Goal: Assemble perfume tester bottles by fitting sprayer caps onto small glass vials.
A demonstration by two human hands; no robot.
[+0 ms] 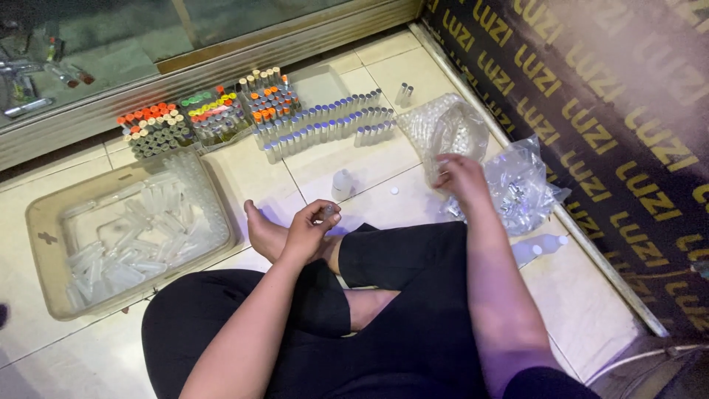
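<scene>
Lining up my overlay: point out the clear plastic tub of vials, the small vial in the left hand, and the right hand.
Clear plastic tub (44, 222), head view, left rim.
Small vial (327, 212), head view, body.
Right hand (459, 177), head view, back.

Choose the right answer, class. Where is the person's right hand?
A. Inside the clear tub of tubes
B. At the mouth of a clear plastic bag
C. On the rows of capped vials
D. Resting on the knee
B: the right hand reaches into the open top of the clear plastic bag, while the left hand holds a small vial in its fingers.
</scene>
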